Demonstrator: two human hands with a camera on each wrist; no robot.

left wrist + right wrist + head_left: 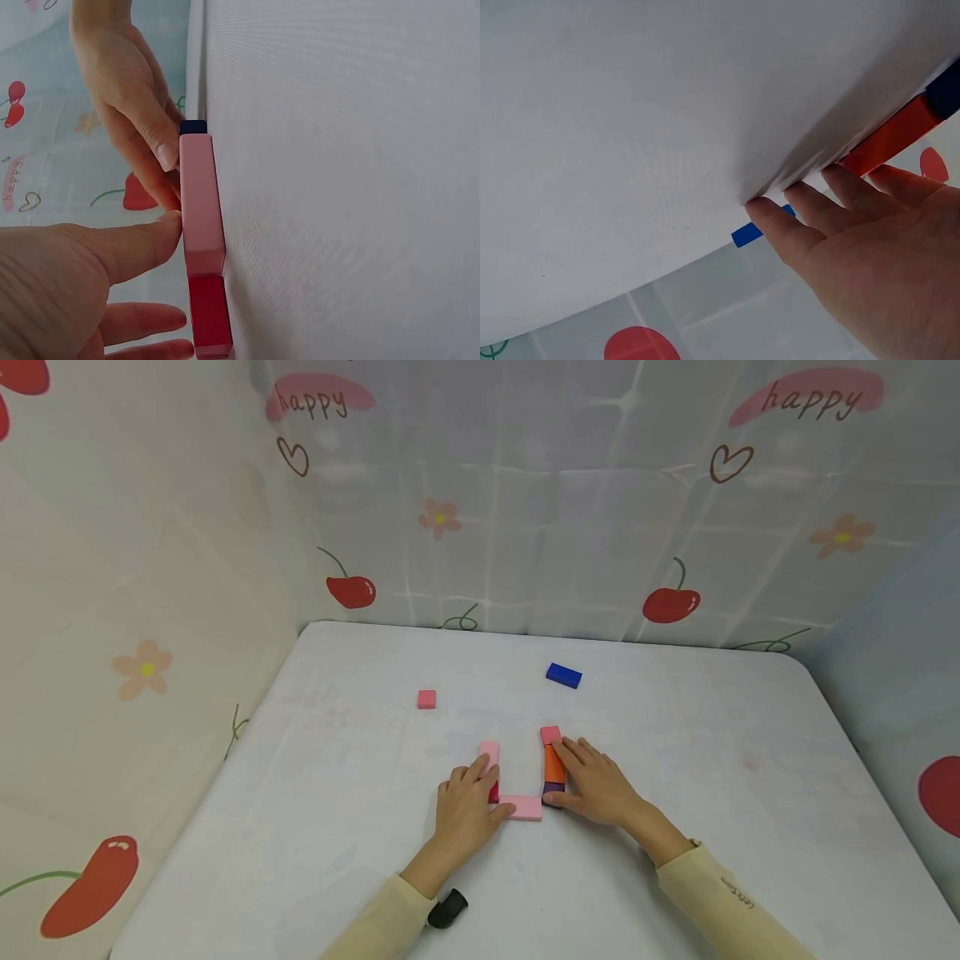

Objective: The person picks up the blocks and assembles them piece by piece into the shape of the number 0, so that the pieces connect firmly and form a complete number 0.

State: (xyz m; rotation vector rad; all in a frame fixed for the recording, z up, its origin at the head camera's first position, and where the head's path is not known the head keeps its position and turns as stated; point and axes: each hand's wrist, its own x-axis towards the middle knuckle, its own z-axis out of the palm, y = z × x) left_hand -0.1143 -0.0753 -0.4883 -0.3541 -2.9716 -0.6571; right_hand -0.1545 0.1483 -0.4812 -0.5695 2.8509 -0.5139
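Observation:
Several flat blocks form a U on the table. Its left side is a light pink block with a red block at the near end. Another light pink block lies across the near side. On the right stand a dark navy block, an orange block and a coral-pink block in line. My left hand rests its fingers on the left side, its thumb at the cross block. Extended fingers of my right hand touch the right side, the thumb at the navy block.
A blue block lies farther back, and a small coral-pink block lies back left. The white table meets a printed curtain behind. A black strap piece sits at the left wrist.

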